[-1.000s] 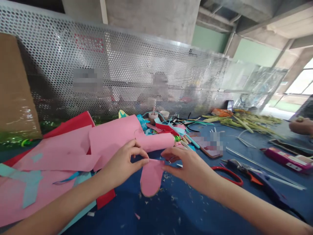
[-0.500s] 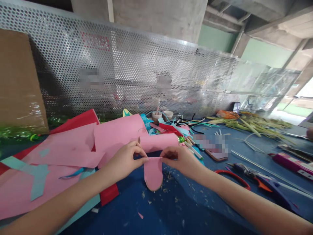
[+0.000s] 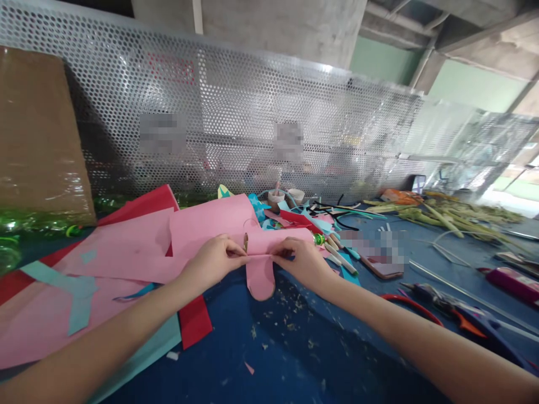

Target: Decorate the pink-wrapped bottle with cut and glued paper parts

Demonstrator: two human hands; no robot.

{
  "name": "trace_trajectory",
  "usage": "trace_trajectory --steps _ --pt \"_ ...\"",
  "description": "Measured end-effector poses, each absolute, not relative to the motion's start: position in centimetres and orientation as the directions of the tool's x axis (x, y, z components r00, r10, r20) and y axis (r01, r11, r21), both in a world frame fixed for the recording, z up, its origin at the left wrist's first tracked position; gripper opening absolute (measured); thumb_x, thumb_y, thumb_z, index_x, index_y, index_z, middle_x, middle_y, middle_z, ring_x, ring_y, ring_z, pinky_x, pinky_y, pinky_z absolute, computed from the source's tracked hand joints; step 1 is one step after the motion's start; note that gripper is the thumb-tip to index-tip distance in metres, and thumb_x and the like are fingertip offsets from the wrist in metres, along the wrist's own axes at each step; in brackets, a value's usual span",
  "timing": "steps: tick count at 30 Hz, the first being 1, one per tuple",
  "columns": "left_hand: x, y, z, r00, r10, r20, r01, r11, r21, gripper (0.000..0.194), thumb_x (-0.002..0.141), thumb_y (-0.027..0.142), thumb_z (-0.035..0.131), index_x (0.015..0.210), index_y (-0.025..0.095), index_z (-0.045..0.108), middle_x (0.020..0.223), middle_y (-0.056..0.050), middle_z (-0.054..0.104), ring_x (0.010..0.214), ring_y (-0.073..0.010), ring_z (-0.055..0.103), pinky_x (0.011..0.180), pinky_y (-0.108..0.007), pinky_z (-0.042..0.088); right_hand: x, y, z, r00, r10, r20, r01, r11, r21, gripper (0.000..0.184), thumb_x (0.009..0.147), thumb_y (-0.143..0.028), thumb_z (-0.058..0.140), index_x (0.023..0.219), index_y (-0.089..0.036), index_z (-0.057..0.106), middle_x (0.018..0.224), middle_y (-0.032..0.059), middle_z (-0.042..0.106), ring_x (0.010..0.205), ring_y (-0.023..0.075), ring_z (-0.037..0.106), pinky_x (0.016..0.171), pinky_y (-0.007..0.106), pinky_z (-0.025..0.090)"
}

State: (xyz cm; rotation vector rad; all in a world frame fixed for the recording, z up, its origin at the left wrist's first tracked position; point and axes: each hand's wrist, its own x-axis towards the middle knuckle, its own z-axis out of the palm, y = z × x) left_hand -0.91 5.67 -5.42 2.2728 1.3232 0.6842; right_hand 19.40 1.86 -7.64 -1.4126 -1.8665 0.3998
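Observation:
Between my hands is a pink piece with a rounded lower end (image 3: 260, 280), its straight top edge lying along a pink paper-wrapped tube (image 3: 273, 240). My left hand (image 3: 219, 259) pinches the left end of that edge. My right hand (image 3: 297, 259) pinches the right end, its fingers close against the tube. A green bottle cap (image 3: 319, 239) shows at the tube's right end, and its left end looks open. Behind and left of the tube lies a big pink sheet (image 3: 210, 221).
Pink and red sheets (image 3: 196, 322) spread at left before a cardboard panel (image 3: 37, 134). At right lie a phone (image 3: 381, 264), red-handled scissors (image 3: 415, 306), pliers (image 3: 433, 300) and a purple tube-like item (image 3: 509, 283). A perforated metal screen (image 3: 240, 112) stands behind the blue table (image 3: 295, 359).
Both hands have moved the rounded pink piece away from me, up against the wrapped tube. The camera view has shifted slightly left.

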Motion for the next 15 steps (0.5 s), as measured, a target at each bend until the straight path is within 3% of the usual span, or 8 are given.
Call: trace_trajectory --steps 15 --pt "-0.6 6.0 -5.7 0.358 0.885 0.297 0.657 -0.464 0.594 0.016 0.068 0.035 0.068 0.065 0.021 0.074 0.068 -0.004 0.062 0.068 -0.0211 0.058 0.063 -0.031 0.044 19.7 3.1 -7.9 -0.114 0.902 0.415 0.681 0.375 -0.629 0.011 0.074 -0.011 0.064 0.078 -0.017 0.071 0.079 0.0046 0.072 0.071 0.0171 0.065 0.065 0.028 0.051"
